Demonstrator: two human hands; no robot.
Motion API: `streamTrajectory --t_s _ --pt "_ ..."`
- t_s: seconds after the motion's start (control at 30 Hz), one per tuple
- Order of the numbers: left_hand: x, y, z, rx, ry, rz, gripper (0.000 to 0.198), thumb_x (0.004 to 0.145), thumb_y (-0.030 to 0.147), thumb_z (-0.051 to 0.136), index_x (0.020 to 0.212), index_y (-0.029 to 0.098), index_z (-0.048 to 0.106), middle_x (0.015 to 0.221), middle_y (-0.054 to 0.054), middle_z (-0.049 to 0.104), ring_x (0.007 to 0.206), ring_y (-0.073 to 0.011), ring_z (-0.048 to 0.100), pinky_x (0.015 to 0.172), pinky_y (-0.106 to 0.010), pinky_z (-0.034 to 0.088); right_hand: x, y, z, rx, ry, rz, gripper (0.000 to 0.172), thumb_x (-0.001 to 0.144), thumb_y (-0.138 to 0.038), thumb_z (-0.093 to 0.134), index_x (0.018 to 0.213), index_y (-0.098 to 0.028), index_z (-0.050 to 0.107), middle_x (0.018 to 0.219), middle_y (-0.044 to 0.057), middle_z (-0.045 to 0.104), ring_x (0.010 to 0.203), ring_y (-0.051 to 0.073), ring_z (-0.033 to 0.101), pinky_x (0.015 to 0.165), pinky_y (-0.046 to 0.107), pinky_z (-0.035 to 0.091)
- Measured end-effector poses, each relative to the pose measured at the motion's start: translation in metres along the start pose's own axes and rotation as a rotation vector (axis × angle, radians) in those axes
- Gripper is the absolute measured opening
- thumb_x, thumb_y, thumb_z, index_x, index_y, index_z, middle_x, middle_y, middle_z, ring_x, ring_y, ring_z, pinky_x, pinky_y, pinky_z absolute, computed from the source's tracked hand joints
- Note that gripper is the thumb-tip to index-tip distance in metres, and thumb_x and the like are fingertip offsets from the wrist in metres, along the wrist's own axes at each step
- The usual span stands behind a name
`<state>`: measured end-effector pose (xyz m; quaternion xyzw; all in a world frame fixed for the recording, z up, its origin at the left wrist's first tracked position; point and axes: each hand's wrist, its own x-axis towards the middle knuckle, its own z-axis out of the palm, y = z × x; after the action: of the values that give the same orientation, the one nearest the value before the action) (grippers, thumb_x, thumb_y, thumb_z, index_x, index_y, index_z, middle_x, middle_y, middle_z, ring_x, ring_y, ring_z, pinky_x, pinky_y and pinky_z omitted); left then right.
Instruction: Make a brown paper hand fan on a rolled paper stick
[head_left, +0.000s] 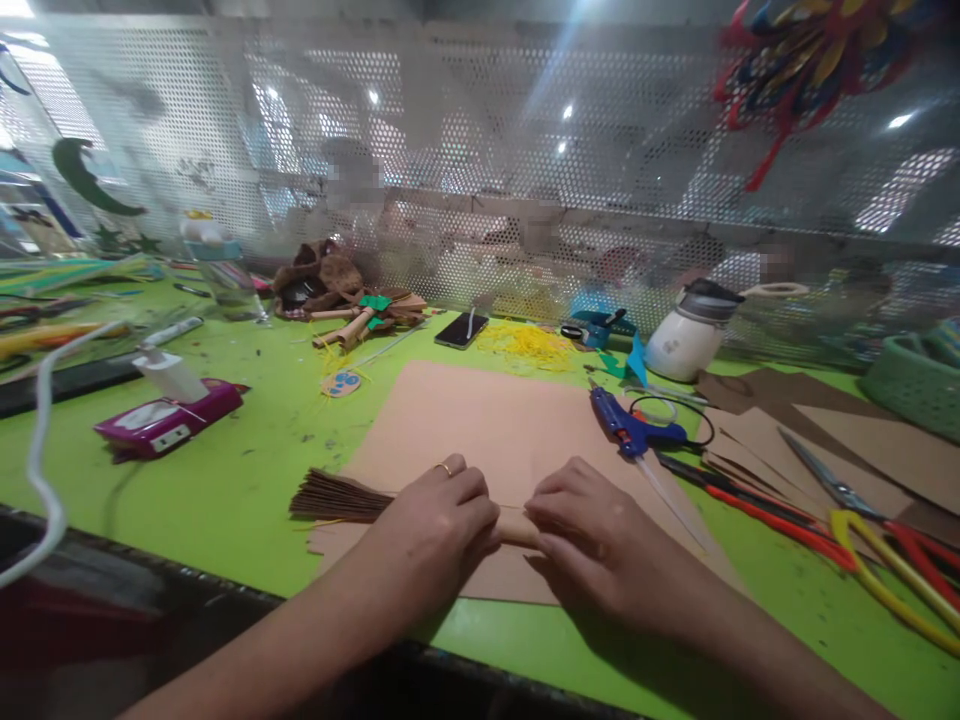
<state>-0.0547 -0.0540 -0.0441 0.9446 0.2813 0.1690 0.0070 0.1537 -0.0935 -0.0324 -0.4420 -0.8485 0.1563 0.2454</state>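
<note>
A tan paper roll (517,527) lies across a large tan paper sheet (480,420) on the table. My left hand (435,520) is closed around the roll's left part, a ring on one finger. Fanned dark brown paper strips (337,497) stick out to the left beyond that hand. Gripping the roll's right end is my right hand (600,530), fingers bent around it. Between the two hands a short length of the roll shows; the rest is hidden by my fingers. A blue glue gun (628,422) lies on the sheet's right edge, beyond my right hand.
To the right lie scissors (840,485) with yellow handles and brown paper pieces (780,440). A purple power strip (172,418) with a white plug stands left. Behind are a phone (461,330), yellow paper shreds (529,345), a white bottle (690,335) and a perforated screen (480,150).
</note>
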Motion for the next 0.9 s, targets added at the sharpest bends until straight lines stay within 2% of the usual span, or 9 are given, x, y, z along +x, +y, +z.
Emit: streamTrajectory --t_s 0.1,0.3,0.5,0.63,0.7,0.8,0.9 --pt "0.0 0.0 -0.001 0.015 0.006 -0.009 0.026 0.093 0.024 0.044 0.075 0.016 0.061 0.076 -0.006 0.056 0.073 -0.0189 0.044 0.067 -0.034 0.038 0.0 -0.003 0.004 -0.034 -0.06 0.032 0.007 0.085 -0.015 0.056 0.087 -0.016 0.063 0.086 0.007 0.059 0.086 0.022 0.048 0.074 0.036 0.042" --pt "-0.002 0.001 -0.001 -0.02 0.019 -0.02 0.022 0.091 0.022 0.047 0.073 0.016 0.058 0.078 -0.006 0.056 0.077 -0.0192 0.046 0.07 -0.034 0.04 0.001 0.001 0.015 0.003 -0.016 0.048 0.014 0.091 -0.016 0.05 0.089 -0.016 0.063 0.084 0.006 0.056 0.086 0.02 0.048 0.071 0.033 0.042" --pt "-0.005 0.002 -0.001 -0.11 0.002 -0.12 0.023 0.093 0.025 0.045 0.078 0.016 0.059 0.083 -0.006 0.055 0.078 -0.0181 0.05 0.069 -0.032 0.044 0.001 0.002 0.015 0.037 -0.018 0.066 0.014 0.091 -0.017 0.05 0.085 -0.016 0.062 0.082 0.005 0.055 0.084 0.019 0.049 0.07 0.032 0.042" --pt "-0.004 0.001 -0.002 -0.128 -0.004 -0.114 0.02 0.091 0.025 0.048 0.078 0.017 0.06 0.082 -0.006 0.055 0.077 -0.0173 0.051 0.069 -0.03 0.044 0.001 0.001 0.014 0.042 0.026 0.052 0.008 0.086 -0.012 0.054 0.088 -0.016 0.061 0.092 0.007 0.054 0.089 0.02 0.048 0.074 0.034 0.043" --pt "-0.003 0.0 -0.002 -0.151 0.0 -0.122 0.018 0.09 0.025 0.05 0.078 0.017 0.06 0.083 -0.005 0.055 0.076 -0.0166 0.052 0.068 -0.029 0.044 0.001 0.0 0.014 0.035 0.044 0.018 0.011 0.082 -0.009 0.057 0.09 -0.017 0.06 0.098 0.008 0.055 0.093 0.021 0.047 0.077 0.035 0.043" --pt "-0.003 -0.002 -0.002 -0.176 0.0 -0.142 0.018 0.089 0.026 0.051 0.075 0.017 0.058 0.081 -0.005 0.055 0.075 -0.0162 0.052 0.067 -0.028 0.044 0.001 0.0 0.015 0.02 0.026 0.01 0.011 0.082 -0.008 0.056 0.088 -0.017 0.058 0.092 0.007 0.058 0.09 0.021 0.048 0.076 0.035 0.043" --pt "-0.001 -0.002 -0.003 -0.188 -0.027 -0.158 0.021 0.089 0.028 0.052 0.073 0.016 0.057 0.078 -0.004 0.055 0.074 -0.0165 0.052 0.065 -0.028 0.042 0.002 0.0 0.016 0.037 0.025 0.062 0.01 0.081 -0.009 0.056 0.087 -0.017 0.057 0.085 0.005 0.058 0.084 0.019 0.049 0.071 0.032 0.042"
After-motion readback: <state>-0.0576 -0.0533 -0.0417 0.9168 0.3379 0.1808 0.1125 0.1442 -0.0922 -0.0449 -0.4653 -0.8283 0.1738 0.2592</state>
